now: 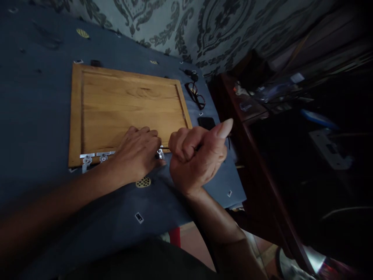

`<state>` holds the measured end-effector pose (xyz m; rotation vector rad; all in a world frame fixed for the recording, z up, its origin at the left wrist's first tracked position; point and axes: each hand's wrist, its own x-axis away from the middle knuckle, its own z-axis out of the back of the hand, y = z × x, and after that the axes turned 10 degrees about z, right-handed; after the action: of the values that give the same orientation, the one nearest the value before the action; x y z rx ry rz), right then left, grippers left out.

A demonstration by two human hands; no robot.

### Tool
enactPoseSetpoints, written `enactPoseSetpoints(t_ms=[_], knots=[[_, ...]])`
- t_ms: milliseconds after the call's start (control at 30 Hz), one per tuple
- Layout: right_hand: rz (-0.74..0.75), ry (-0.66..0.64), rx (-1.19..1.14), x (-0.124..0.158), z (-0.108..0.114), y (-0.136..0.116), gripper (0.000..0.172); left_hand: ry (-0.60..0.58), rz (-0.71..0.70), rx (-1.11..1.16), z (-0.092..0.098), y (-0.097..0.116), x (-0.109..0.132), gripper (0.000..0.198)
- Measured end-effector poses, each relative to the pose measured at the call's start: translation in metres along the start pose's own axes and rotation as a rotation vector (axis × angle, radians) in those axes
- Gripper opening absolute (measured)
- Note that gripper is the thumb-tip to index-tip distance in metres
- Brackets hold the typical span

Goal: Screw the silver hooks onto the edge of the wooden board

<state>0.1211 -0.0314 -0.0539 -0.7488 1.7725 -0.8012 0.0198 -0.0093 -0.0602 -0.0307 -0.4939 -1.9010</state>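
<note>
A wooden cabinet door panel (125, 107) lies flat on a blue sheet (35, 116). Two metal hinges (93, 157) are fixed along its near edge at the left. A third metal hinge (160, 153) sits at the near right corner. My left hand (136, 153) rests palm down on that near edge, its fingers curled and pressing by this hinge. My right hand (198, 155) is clenched in a fist beside it, thumb raised, gripping a thin dark tool whose tip is hidden between the hands.
Eyeglasses (196, 94) and a small dark object (192, 74) lie beyond the panel's right corner. A black phone (206, 122) lies at the sheet's right edge. A dark wooden shelf (247, 112) with clutter stands to the right. A patterned wall (189, 27) rises behind.
</note>
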Motion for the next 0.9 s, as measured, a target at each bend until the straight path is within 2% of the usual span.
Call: enactPoseSetpoints(t_ms=[167, 300, 467, 733, 900], knots=[[0.043, -0.016, -0.048, -0.013, 0.002, -0.001, 0.070, -0.003, 0.009, -0.005, 0.001, 0.000, 0.001, 0.030], [0.140, -0.024, -0.113, -0.028, 0.015, -0.010, 0.067, 0.001, -0.017, -0.036, 0.001, -0.001, 0.003, 0.030], [0.124, -0.052, -0.026, -0.033, 0.032, -0.011, 0.068, 0.004, 0.009, -0.068, 0.002, -0.001, 0.001, 0.029], [0.095, 0.005, -0.035, -0.030, 0.029, -0.004, 0.072, -0.025, -0.022, -0.093, 0.005, 0.000, 0.002, 0.036], [0.091, -0.024, -0.120, -0.029, 0.028, -0.001, 0.075, -0.046, 0.009, -0.093, 0.004, 0.001, 0.001, 0.035]])
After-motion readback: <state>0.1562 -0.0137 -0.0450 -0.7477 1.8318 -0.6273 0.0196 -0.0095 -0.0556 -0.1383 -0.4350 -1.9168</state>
